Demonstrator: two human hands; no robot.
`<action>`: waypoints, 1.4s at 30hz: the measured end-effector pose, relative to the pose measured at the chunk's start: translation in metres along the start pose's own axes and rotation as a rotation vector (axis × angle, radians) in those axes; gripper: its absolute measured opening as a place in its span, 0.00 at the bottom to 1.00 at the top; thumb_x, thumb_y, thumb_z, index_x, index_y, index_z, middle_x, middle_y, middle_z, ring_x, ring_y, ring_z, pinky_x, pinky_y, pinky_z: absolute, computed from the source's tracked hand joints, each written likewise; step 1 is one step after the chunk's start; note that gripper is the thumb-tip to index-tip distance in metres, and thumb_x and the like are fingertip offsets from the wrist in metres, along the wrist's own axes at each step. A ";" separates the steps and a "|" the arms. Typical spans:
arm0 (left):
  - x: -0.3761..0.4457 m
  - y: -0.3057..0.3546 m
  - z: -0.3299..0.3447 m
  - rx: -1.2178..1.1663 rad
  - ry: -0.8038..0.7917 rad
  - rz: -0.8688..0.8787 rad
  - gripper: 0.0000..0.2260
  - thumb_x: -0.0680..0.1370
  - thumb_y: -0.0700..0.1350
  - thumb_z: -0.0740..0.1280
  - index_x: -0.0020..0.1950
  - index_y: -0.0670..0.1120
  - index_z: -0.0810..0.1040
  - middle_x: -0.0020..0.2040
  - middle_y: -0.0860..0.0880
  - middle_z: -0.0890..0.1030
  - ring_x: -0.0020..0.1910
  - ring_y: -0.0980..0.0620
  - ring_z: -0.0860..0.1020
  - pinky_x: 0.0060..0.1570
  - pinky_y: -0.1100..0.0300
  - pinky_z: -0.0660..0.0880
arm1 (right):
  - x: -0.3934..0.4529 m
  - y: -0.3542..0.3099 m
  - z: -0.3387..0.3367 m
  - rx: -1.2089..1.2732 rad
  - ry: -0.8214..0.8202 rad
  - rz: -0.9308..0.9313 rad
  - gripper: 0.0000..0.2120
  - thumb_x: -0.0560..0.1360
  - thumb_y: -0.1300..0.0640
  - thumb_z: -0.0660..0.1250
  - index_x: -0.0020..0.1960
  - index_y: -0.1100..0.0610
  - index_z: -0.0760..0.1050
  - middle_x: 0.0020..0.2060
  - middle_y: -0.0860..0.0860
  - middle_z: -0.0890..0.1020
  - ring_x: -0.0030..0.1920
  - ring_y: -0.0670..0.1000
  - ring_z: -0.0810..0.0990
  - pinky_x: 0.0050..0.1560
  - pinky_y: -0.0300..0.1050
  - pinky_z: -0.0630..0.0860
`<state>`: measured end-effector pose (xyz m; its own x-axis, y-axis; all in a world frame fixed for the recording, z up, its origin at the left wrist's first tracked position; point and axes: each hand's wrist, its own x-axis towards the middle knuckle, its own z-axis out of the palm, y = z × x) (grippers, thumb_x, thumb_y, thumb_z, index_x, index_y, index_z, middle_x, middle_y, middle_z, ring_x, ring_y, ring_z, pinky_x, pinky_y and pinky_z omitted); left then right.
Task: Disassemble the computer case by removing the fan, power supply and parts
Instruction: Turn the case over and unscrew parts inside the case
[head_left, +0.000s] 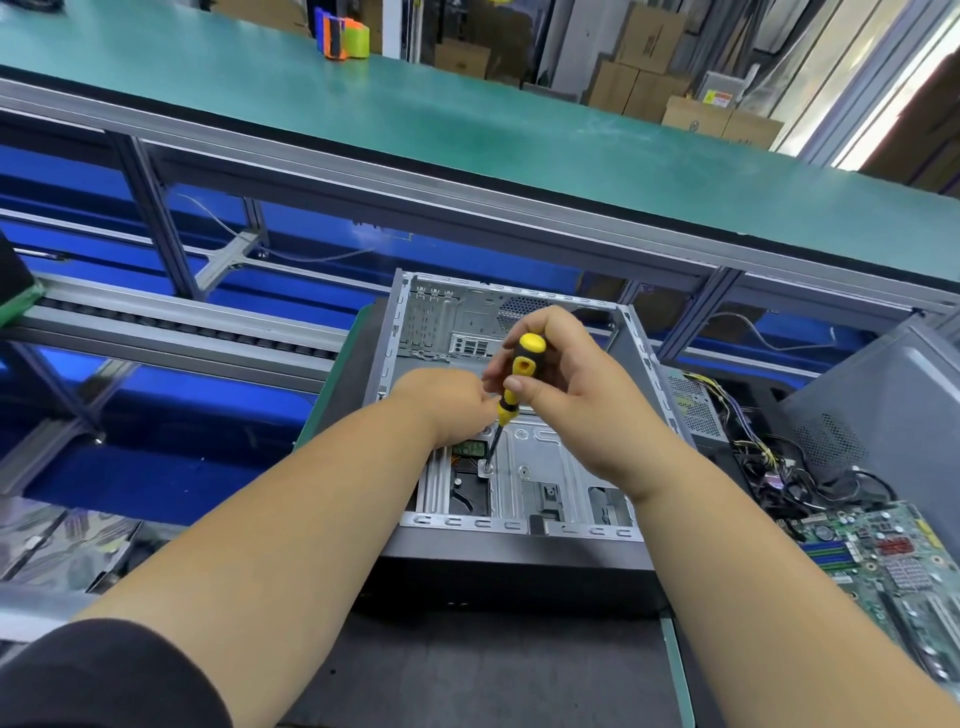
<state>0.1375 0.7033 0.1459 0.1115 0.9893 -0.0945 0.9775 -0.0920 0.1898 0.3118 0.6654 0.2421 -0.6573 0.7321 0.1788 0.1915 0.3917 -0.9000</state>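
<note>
Left hand (451, 410): your fingers pinch the lower neck of the screwdriver, just below the right hand's hold, steadying the shaft.
Screwdriver (514, 387): yellow-and-black handle, thin steel shaft; stiff and light, probably grippy at the black bands. Hold it high with one hand and low with the other, as you do now.
Screw (487, 469): directly below both grips, under the tip, on the drive-cage bracket; small and easily dropped. Whether the tip sits fully in the head is hard to tell.
Right hand (566, 395): fingers and thumb curl round the upper handle, above the left pinch.
Computer case (636, 374): open sheet-metal shell lying flat beneath both hands on the dark mat; rigid, likely light now that it is largely stripped, with thin edges. Take it by the folded rims.
Motherboard (893, 566): well right of the right hand, outside the case; fragile, handle by its edges.
</note>
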 end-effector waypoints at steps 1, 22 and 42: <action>0.001 0.000 0.001 0.016 -0.001 0.014 0.18 0.75 0.59 0.47 0.39 0.51 0.71 0.37 0.51 0.76 0.34 0.54 0.73 0.32 0.58 0.64 | 0.000 0.000 -0.001 0.026 -0.002 -0.005 0.15 0.78 0.73 0.61 0.57 0.56 0.72 0.50 0.52 0.82 0.54 0.52 0.83 0.59 0.52 0.79; 0.007 -0.004 0.003 0.002 -0.061 0.012 0.24 0.76 0.65 0.45 0.36 0.52 0.71 0.36 0.55 0.75 0.37 0.55 0.73 0.39 0.55 0.69 | 0.005 0.012 0.012 0.461 0.190 -0.002 0.10 0.78 0.60 0.62 0.58 0.58 0.75 0.38 0.52 0.78 0.42 0.51 0.78 0.45 0.44 0.76; 0.001 0.002 -0.005 -0.014 -0.048 -0.029 0.16 0.79 0.54 0.52 0.35 0.50 0.70 0.36 0.53 0.75 0.35 0.55 0.71 0.35 0.57 0.65 | 0.011 0.020 0.020 0.882 0.125 0.101 0.08 0.78 0.55 0.59 0.52 0.58 0.73 0.37 0.53 0.78 0.39 0.53 0.75 0.47 0.47 0.71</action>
<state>0.1391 0.7050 0.1512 0.0918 0.9849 -0.1466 0.9779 -0.0614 0.2001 0.2933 0.6704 0.2177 -0.5734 0.8155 0.0779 -0.4199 -0.2109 -0.8827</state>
